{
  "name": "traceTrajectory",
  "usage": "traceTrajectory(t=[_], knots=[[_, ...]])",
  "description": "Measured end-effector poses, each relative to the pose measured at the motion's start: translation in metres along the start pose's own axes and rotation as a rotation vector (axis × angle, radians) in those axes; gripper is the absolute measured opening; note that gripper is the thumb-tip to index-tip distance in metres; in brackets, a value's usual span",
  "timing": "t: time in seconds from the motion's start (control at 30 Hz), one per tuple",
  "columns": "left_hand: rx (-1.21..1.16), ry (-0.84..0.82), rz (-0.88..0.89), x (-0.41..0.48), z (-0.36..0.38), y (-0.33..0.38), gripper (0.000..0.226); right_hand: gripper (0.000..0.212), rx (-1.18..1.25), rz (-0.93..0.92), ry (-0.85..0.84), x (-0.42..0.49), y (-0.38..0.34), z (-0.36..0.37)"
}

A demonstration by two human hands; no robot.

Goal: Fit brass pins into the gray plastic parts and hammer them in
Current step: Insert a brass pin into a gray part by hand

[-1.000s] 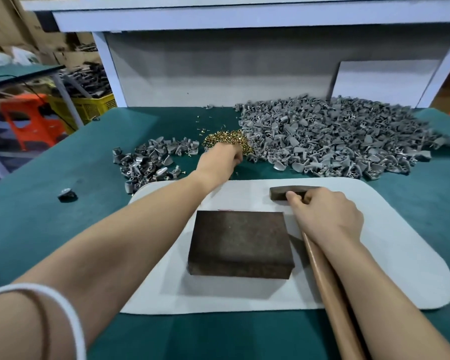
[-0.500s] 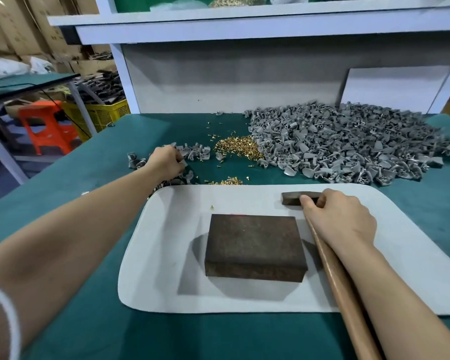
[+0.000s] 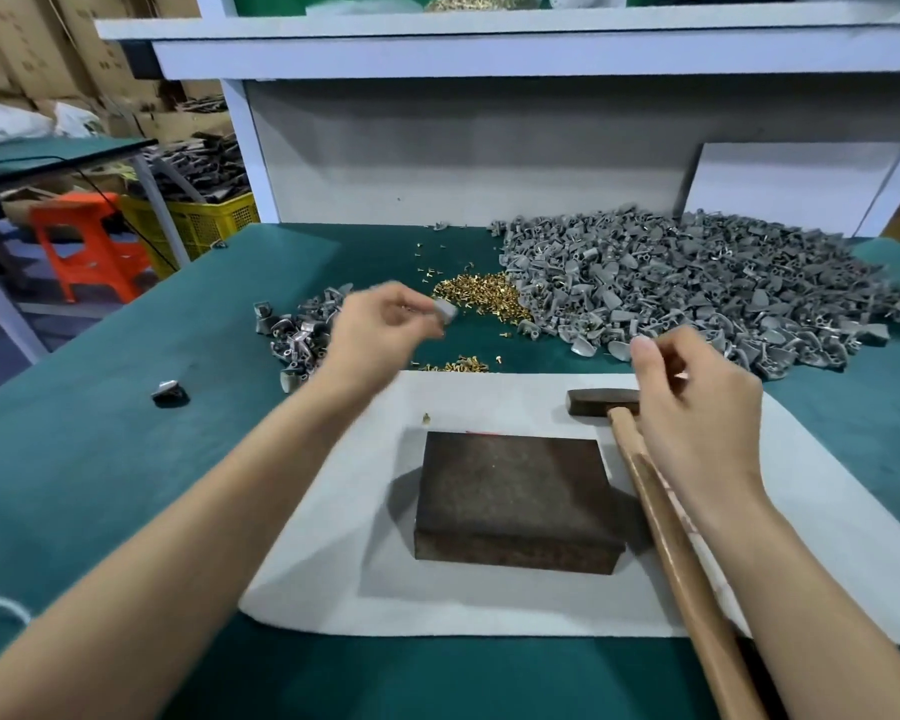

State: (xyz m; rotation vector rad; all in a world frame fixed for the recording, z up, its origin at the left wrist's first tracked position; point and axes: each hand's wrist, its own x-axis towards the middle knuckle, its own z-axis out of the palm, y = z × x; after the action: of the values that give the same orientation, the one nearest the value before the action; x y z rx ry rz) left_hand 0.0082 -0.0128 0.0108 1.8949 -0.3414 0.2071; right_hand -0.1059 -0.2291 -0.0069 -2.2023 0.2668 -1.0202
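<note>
We read the bench (image 3: 99,459) as laid out for short reaches. The brass pins (image 3: 481,298) lie heaped between the big pile of gray plastic parts (image 3: 697,293) and a smaller pile (image 3: 297,330) to the left. All three lie just beyond the white mat (image 3: 333,563). The dark block (image 3: 515,501) sits mid-mat, probably as the striking base. The hammer (image 3: 601,401) lies just beside the block on its right, handle toward the person, ready for the right hand.

The left hand (image 3: 380,330) is raised over the gap between the smaller pile and the pins. Its fingers (image 3: 411,324) pinch one gray plastic part (image 3: 445,310) at their tips, and motion blur softens the detail.

The right hand (image 3: 697,407) hovers over the hammer head with its fingers loosely curled and thumb up. It does not seem to grip the handle. Whether something tiny sits between those fingers we cannot tell.

We judge the step as fetching a pin for the held part.
</note>
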Motion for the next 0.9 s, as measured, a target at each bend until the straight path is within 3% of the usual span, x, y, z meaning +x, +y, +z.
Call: traceTrajectory(t=[0.1,0.13,0.4,0.5,0.6,0.77,0.9], knots=[[-0.256,-0.228,0.109,-0.057,0.022,0.020,0.024,0.004,0.303,-0.097,-0.155,-0.015,-0.027,0.006],[-0.296,-0.262,0.120,-0.067,0.027,0.022,0.023,0.008,0.349,-0.088,-0.223,-0.020,-0.032,0.009],[-0.323,-0.334,0.156,-0.072,0.029,0.012,0.015,0.018,0.679,0.047,-0.461,-0.023,-0.035,0.007],[-0.307,-0.362,0.145,-0.071,0.028,0.011,0.021,0.007,0.700,0.088,-0.489,-0.021,-0.036,0.006],[-0.313,-0.282,0.103,-0.070,0.027,0.009,0.020,0.007,0.701,0.113,-0.447,-0.021,-0.037,0.002],[-0.433,-0.131,0.131,-0.067,0.024,0.015,0.015,0.020,0.157,-0.224,-0.509,-0.020,-0.031,-0.002],[-0.402,-0.197,0.196,-0.071,0.024,0.017,0.022,0.035,0.297,-0.105,-0.597,-0.020,-0.029,-0.002]])
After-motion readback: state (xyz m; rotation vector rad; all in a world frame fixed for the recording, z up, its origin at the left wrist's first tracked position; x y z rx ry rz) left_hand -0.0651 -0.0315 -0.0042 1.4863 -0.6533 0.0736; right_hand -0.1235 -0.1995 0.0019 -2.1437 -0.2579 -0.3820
